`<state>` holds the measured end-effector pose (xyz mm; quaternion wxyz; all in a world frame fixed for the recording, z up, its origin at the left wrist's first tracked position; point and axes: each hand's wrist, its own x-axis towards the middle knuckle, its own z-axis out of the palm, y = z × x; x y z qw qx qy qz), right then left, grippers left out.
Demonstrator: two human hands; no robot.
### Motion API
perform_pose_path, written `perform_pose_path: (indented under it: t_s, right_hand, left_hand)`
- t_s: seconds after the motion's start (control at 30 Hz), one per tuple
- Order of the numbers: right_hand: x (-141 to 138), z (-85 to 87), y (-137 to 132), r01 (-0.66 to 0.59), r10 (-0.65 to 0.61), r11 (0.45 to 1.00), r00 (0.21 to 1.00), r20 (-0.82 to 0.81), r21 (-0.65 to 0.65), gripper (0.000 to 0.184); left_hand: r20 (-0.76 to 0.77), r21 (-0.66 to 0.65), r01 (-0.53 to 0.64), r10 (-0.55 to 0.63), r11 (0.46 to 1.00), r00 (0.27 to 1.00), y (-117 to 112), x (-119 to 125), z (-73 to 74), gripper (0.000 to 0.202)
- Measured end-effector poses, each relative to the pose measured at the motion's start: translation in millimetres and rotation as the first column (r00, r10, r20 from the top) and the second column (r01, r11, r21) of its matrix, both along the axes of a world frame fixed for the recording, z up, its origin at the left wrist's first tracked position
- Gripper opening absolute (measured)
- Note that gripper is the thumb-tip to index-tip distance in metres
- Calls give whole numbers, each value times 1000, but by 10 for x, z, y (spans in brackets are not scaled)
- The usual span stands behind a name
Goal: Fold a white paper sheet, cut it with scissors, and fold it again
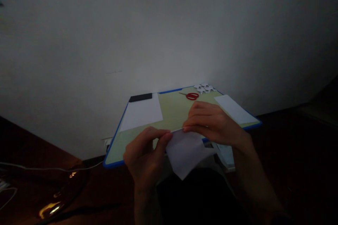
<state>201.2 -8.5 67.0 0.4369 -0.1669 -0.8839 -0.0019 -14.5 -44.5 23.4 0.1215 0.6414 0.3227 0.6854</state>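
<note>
A sheet of white paper [185, 151] hangs between my two hands, just in front of the table's near edge. Its upper edge looks folded, and its lower end comes to a point. My left hand [148, 154] pinches the top left corner between thumb and forefinger. On the top edge further right, my right hand [211, 121] grips the paper, its fingers curled together. Beyond the hands, red-handled scissors [192, 96] lie on the table, beside a cluster of small folded white paper pieces [204, 88].
The pale green table [171, 103] has a blue rim and stands against a grey wall [169, 35]. A white sheet [142, 114] lies at its left under a dark flat block [141, 97]. Another white sheet [233, 108] lies at right. A white cable [52, 168] runs at lower left.
</note>
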Motion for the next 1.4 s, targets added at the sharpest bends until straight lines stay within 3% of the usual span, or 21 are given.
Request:
perform_pose_path:
  t_s: [0.13, 0.27, 0.37, 0.47, 0.57, 0.63, 0.7, 0.8, 0.9, 1.0, 1.1, 1.23, 1.4]
  right_hand:
    - [188, 9, 99, 56, -57, 998, 996, -65, -25, 15]
    - [299, -102, 197, 159, -204, 974, 926, -318, -160, 10]
    - [207, -209, 232, -28, -141, 925, 901, -411, -378, 15]
    - [53, -272, 260, -268, 36, 801, 915, -403, -535, 45]
    - [-34, -288, 286, -380, 159, 707, 907, -389, -596, 72]
    - [-44, -286, 289, -397, 171, 692, 902, -397, -603, 78]
    - [-34, -276, 280, -365, 112, 709, 903, -414, -604, 71]
    - [-14, -243, 249, -248, -32, 756, 910, -413, -606, 43]
    - [-4, -196, 204, -116, -96, 825, 936, -340, -553, 26]
    - [-12, -168, 152, -39, -78, 890, 969, -236, -455, 26]
    - [-40, -163, 103, -31, -37, 932, 983, -180, -361, 30]
    - [-80, -154, 39, -42, -23, 945, 981, -194, -325, 32]
    - [-110, -127, -38, -22, -55, 943, 974, -222, -331, 22]
  left_hand:
    - [132, -57, -67, 74, 996, 989, 7, -97, -18, 13]
    - [321, -139, -316, 344, 939, 882, 25, -275, -7, 11]
    - [332, -178, -335, 377, 925, 865, 80, -289, -8, 12]
    - [320, -173, -245, 290, 954, 902, 158, -215, -33, 17]
    - [322, -202, -201, 259, 959, 911, 210, -139, -55, 20]
    - [334, -212, -191, 255, 958, 908, 228, -110, -65, 21]
    - [337, -213, -167, 233, 963, 912, 241, -97, -80, 21]
    - [300, -174, -117, 165, 978, 940, 251, -106, -106, 18]
    - [184, -107, -61, 80, 992, 980, 226, -146, -103, 31]
    - [-58, -94, -78, 73, 993, 996, 167, -193, -58, 38]
    - [-265, -56, -97, 79, 994, 961, 127, -216, -12, 35]
    - [-304, -18, -61, 52, 998, 951, 132, -208, -4, 11]
    - [-259, 2, -61, 59, 998, 964, 131, -198, -23, 13]
